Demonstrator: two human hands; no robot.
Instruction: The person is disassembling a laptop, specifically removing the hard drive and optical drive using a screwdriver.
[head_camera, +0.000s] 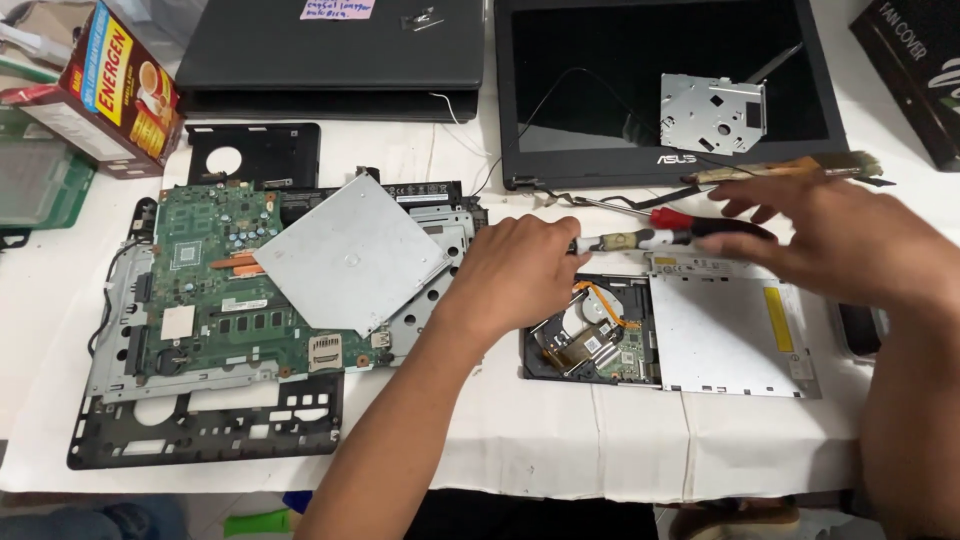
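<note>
Left of our left hand, a laptop motherboard under a tilted metal cover crowds the worktop; a laptop screen lies beyond. That hand pinches the screwdriver shaft over the opened optical drive; our right hand, fingers loosely spread, touches its handle.

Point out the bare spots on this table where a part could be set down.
Bare white cloth runs along the near edge, below the opened silver optical drive, and beside the green motherboard on the left. The middle is crowded: left hand, right hand, red-handled screwdriver.
</note>
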